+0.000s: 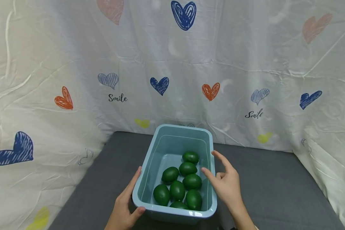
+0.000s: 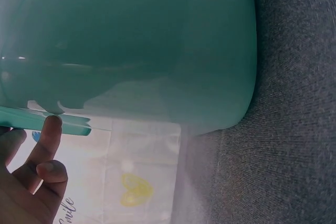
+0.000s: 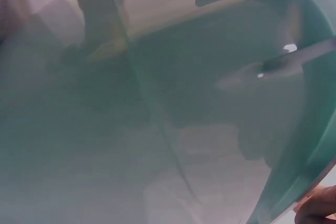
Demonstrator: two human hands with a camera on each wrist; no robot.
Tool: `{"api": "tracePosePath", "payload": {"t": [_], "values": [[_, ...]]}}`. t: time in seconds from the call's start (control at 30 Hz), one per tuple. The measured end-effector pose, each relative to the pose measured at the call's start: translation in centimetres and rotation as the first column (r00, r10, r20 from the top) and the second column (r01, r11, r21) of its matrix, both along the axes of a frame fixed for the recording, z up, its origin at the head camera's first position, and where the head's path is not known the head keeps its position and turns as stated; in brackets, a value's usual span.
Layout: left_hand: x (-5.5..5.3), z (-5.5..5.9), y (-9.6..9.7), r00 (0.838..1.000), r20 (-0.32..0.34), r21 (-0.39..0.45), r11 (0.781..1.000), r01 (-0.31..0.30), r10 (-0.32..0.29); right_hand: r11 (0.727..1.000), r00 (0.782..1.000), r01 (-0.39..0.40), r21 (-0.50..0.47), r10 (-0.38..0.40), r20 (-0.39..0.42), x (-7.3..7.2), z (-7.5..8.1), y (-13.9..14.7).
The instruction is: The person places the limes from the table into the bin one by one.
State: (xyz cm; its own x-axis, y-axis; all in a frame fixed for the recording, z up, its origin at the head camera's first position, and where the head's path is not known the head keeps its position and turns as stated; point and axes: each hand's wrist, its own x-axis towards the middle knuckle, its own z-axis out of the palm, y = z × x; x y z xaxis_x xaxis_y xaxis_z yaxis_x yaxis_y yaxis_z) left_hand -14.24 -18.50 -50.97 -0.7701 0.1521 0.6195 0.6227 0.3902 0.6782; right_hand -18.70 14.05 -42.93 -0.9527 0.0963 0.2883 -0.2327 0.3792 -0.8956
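Observation:
A light blue plastic tub (image 1: 146,159) stands on the dark grey surface, its long side running away from me. Inside lie several glossy dark green limes (image 1: 192,182), mostly in the near and right part. My left hand (image 1: 123,204) is at the tub's near left corner, fingers stretched along the outside and thumb by the front rim. In the left wrist view, a fingertip (image 2: 51,124) touches the rim from outside. On the right side, my right hand (image 1: 225,182) has thumb and index finger spread, the index fingertip at the rim and the thumb over the tub's inside.
Dark grey cloth (image 1: 264,185) covers the surface under the tub. A white curtain (image 1: 230,48) printed with hearts and "Smile" hangs close behind the tub and along both sides.

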Motion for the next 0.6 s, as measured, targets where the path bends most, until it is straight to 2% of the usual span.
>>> {"api": "tracePosePath", "payload": {"t": [0.27, 0.33, 0.4, 0.47, 0.53, 0.6], "values": [[0.0, 0.0, -0.2, 1.0, 0.019, -0.013, 1.0, -0.002, 0.003, 1.0, 0.998, 0.005, -0.026, -0.007, -0.058, 0.0, -0.9, 1.0], [0.1, -0.1, -0.3, 0.999, 0.03, -0.027, 1.0, -0.016, 0.017, 1.0, 0.997, -0.001, -0.023, -0.001, -0.072, 0.1, -1.1, 1.5], [0.3, 0.0, -0.5, 0.997, 0.049, -0.065, 0.996, -0.053, 0.056, 1.0, 0.997, 0.002, -0.009, -0.002, -0.08, 0.2, -1.3, 2.1], [0.5, 0.0, -0.8, 0.994, 0.082, -0.111, 0.992, -0.067, 0.076, 1.0, 0.997, 0.019, 0.023, -0.017, -0.074, 0.4, -1.6, 2.9], [0.6, 0.3, -1.2, 0.983, 0.153, -0.174, 0.982, -0.073, 0.1, 0.997, 0.997, 0.041, 0.07, -0.036, -0.067, 0.6, -1.9, 3.9], [0.5, 0.6, -1.8, 0.966, 0.244, -0.223, 0.974, -0.033, 0.088, 0.985, 0.995, 0.072, 0.156, -0.061, -0.073, 0.8, -2.3, 4.9]]}}
